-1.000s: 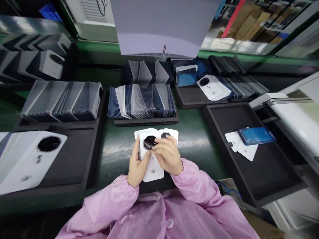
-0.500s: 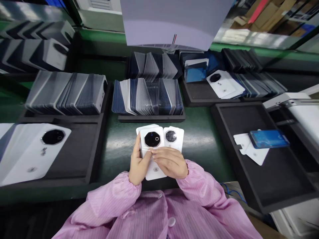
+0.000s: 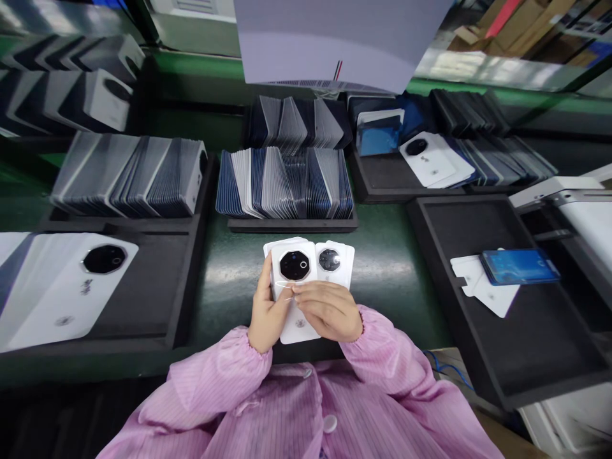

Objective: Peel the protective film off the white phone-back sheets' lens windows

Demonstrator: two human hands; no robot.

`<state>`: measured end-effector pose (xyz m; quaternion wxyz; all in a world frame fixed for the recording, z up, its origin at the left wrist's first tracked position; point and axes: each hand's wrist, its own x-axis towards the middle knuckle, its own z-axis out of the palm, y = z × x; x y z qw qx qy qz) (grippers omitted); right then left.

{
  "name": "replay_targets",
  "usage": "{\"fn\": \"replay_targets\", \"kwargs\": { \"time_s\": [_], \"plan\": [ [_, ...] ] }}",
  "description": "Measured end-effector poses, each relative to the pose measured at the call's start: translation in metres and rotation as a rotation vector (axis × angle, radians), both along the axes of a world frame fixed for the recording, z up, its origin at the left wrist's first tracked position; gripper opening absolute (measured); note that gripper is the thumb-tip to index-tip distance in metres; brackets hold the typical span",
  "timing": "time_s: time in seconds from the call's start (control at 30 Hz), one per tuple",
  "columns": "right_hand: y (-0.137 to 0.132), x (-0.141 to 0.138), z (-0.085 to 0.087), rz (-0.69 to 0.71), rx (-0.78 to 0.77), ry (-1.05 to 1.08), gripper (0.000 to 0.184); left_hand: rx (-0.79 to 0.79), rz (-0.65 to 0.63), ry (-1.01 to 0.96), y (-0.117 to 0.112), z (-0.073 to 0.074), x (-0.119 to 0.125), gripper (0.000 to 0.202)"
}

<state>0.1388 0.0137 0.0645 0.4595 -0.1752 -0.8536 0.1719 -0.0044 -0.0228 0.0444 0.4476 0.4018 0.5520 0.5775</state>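
Holding white phone cover (image 3: 294, 280) — left hand (image 3: 265, 312), logo unreadable

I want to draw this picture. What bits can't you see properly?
- Lower part of the white phone back, head view: covered by the left hand and right hand.
- Second phone back beside it: partly behind the first.
- Printed marks on both: too small.
- Big white phone back: cut by the left edge.

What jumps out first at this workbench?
Dead centre, the left hand and right hand hold a white phone back with a black octagonal camera ring, a second back beside it. Behind them, a tray of upright backs fans out; at far left lies a large white back.
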Motion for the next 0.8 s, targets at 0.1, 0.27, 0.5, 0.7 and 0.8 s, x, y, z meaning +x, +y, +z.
{"fn": "replay_targets", "kwargs": {
  "time_s": [0.1, 0.27, 0.5, 0.7, 0.8],
  "plan": [
    [0.0, 0.001, -0.001, 0.006, 0.004, 0.0, 0.02, -0.003, 0.0, -0.009, 0.0, -0.001, 0.0, 0.066],
    [0.0, 0.001, -0.002, 0.005, 0.0, -0.006, 0.021, -0.003, -0.004, 0.006, -0.001, -0.002, -0.001, 0.066],
    [0.001, 0.003, -0.002, -0.23, -0.023, -0.028, 0.049, -0.049, -0.013, -0.091, -0.002, -0.001, 0.0, 0.067],
    [0.007, 0.007, 0.001, -0.397, -0.438, -0.085, 0.076, -0.118, -0.108, -0.241, -0.004, 0.004, 0.006, 0.069],
    [0.01, 0.009, 0.003, -0.377, -0.475, 0.011, 0.054, -0.162, -0.13, -0.341, -0.005, 0.005, 0.008, 0.075]
  ]
}}
